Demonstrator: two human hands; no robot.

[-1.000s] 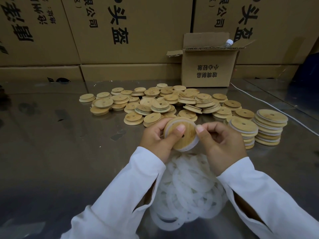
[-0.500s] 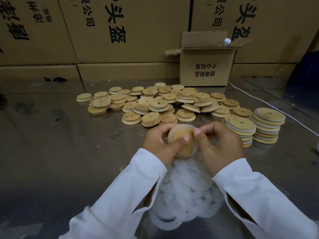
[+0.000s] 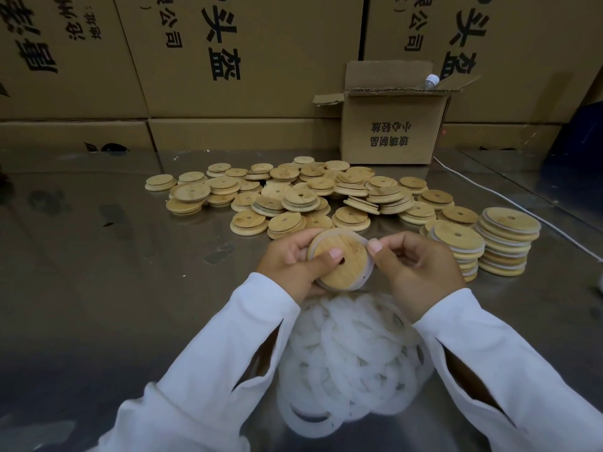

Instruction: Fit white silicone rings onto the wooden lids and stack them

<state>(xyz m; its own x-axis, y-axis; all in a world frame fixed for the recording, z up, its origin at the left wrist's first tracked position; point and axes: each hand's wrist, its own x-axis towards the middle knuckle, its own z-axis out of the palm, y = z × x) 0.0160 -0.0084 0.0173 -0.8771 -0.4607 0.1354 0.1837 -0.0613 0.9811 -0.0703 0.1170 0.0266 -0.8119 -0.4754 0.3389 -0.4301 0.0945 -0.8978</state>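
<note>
**Seating the ring on the lid in hand**

The left hand [image 3: 293, 259] grips a lid [image 3: 339, 259] above the table [image 3: 98, 288], thumb pressed flat on its face beside the centre hole, fingers curled behind. The right hand [image 3: 414, 269] pinches the ring [image 3: 370, 256] at the lid's right edge between thumb and forefinger. The ring shows as a thin white band round the rim; it looks seated along the top and left, while the lower right part stands slightly proud, so the fit seems not quite done.

To finish well, the left thumb should hold the lid firm while the right hand works round the rim, pressing the ring down bit by bit instead of stretching it in one pull. Silicone likely springs back, so a section left proud could roll off. A check all round before letting go would be wise.

Loose rings [image 3: 352, 360] lie heaped just below the hands. Bare lids [image 3: 293, 197] are scattered beyond. Two stacks [image 3: 502, 243] of ringed lids stand at the right, near the right hand; the nearer, lower one seems the likely place for this lid, laid square so the stack does not lean.
</note>
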